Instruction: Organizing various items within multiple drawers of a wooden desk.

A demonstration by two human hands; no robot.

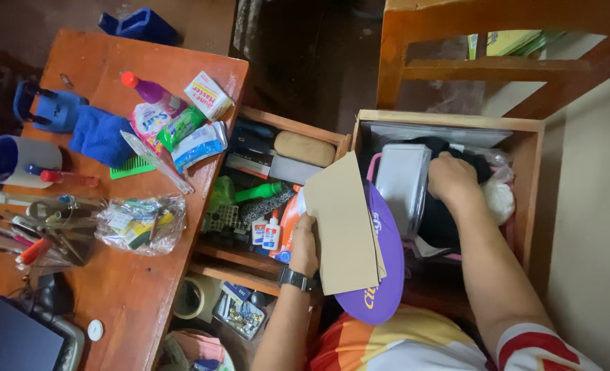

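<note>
My left hand (305,246), with a black watch on the wrist, holds a stack of brown envelopes (342,223) together with a purple folder (386,275) between the two open drawers. My right hand (451,180) reaches into the right wooden drawer (528,141), its fingers pressed on dark cloth (436,218) next to a grey box-like case (401,182). Whether that hand grips anything is hidden.
The left drawer (288,127) holds a tan sponge-like block (305,148), glue bottles (267,233), a green marker and clutter. The orange desk (123,288) carries sachets, a purple bottle, a blue cloth, a mug, pens and a plastic bag. A wooden chair (483,41) stands behind.
</note>
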